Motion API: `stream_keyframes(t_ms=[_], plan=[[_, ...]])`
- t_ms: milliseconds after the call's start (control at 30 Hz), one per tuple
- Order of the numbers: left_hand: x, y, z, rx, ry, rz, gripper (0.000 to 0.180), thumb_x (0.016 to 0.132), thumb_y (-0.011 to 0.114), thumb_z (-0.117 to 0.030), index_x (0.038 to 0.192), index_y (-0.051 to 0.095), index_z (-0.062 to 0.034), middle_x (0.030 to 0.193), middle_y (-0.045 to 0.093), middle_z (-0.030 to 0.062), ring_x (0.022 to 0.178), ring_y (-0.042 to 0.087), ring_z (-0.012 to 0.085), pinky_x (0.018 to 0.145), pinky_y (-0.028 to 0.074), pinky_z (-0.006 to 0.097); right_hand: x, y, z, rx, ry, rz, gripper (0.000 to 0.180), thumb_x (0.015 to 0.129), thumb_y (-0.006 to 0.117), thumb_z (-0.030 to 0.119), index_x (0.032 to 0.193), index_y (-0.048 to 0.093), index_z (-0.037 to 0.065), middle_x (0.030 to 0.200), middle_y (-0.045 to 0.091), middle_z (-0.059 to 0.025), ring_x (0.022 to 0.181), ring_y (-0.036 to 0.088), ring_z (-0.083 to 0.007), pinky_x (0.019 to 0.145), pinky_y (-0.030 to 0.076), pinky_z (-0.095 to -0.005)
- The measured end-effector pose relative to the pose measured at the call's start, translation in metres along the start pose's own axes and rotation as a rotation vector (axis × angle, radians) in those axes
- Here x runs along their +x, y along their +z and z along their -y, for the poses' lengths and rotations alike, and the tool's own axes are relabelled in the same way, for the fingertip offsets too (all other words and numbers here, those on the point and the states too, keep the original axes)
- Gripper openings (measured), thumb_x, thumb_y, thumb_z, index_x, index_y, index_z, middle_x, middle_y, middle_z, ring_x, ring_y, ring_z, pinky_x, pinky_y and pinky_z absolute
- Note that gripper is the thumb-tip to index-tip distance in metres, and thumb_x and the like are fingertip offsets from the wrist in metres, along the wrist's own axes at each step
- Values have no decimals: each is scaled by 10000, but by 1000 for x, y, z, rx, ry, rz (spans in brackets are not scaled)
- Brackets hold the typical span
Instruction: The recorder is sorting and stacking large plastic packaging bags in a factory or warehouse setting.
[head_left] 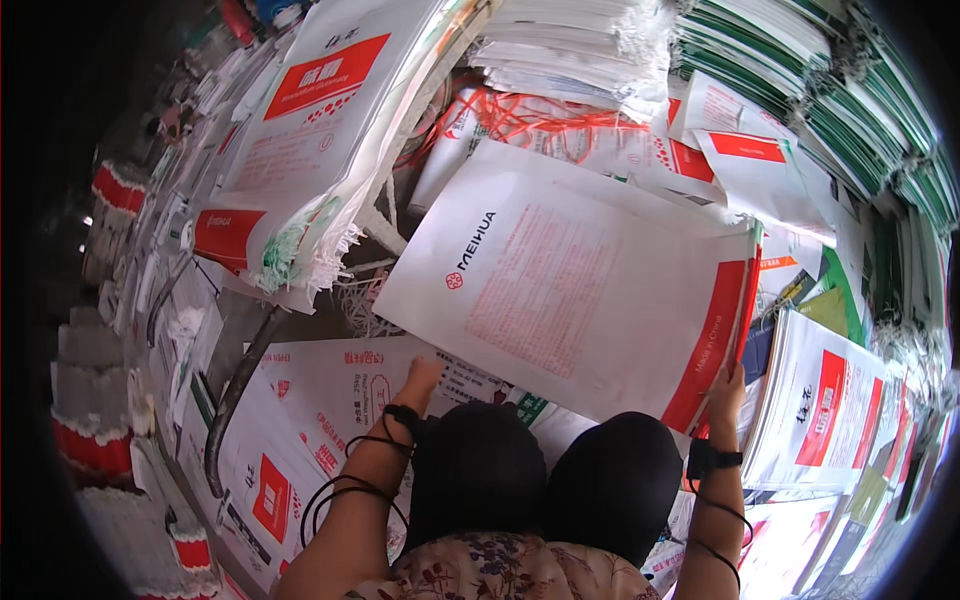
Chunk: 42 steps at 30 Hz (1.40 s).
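Sacks like this big white woven one [570,290] look light, floppy and slick; right hand [725,390] pinches its near-right corner, left hand [420,378] lies flat and open on the printed sack [320,400] beneath.

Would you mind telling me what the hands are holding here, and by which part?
The right hand grips the big white sack at its red-banded lower right corner. The left hand rests flat on a printed sack beneath, holding nothing.

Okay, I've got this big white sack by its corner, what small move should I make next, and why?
Probably slide the left hand up to the white sack's near-left edge. Only the right hand holds it, at the red-striped corner, and it lies tilted across the pile; the left hand rests on the printed sack below. Two hands should steady it.
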<state>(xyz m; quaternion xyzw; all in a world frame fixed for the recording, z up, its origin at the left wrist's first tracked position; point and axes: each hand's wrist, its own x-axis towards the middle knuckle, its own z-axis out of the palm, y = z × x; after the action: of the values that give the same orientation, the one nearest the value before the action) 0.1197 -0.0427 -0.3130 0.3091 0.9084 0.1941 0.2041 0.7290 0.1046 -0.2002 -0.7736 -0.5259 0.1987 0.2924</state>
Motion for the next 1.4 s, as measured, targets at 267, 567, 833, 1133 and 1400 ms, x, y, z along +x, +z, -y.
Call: stream_keyframes(t_ms=[267, 567, 833, 1133, 1400], plan=[[-36, 18, -101, -982, -258, 523, 221, 966, 602, -216, 982, 626, 3, 834, 654, 96, 719, 653, 175, 563, 522, 299, 23, -30, -24, 46, 64, -69, 368, 988, 511, 254, 1236, 555, -15, 1005, 663, -265, 862, 679, -409, 702, 538, -441], [43, 47, -91, -722, -202, 566, 310, 966, 566, -256, 822, 651, 5, 662, 654, 86, 451, 538, 151, 418, 394, 270, 66, -8, 37, -516, -4, 82, 313, 969, 511, 293, 1158, 522, 43, 993, 666, -272, 932, 654, -448, 794, 514, -542], [37, 52, -108, -616, -338, 524, 323, 964, 561, -252, 792, 671, -3, 664, 674, 72, 449, 549, 115, 400, 393, 256, 68, -4, 40, -632, 0, 218, 464, 960, 531, 302, 1361, 463, 78, 1167, 637, -229, 1022, 656, -398, 831, 534, -502], [36, 52, -116, -588, -320, 515, 310, 965, 539, -213, 812, 669, 23, 705, 687, 85, 526, 631, 135, 417, 473, 236, 44, -7, 28, -706, -46, 193, 554, 957, 533, 276, 1461, 359, 125, 1232, 604, -218, 1037, 650, -392, 845, 532, -495], [40, 52, -100, -530, -278, 602, 371, 979, 493, -269, 819, 674, 12, 704, 689, 80, 515, 625, 144, 410, 468, 269, 63, 24, -13, -590, -290, 191, 505, 979, 463, 262, 1452, 372, 112, 1316, 573, -214, 1086, 633, -385, 859, 533, -486]])
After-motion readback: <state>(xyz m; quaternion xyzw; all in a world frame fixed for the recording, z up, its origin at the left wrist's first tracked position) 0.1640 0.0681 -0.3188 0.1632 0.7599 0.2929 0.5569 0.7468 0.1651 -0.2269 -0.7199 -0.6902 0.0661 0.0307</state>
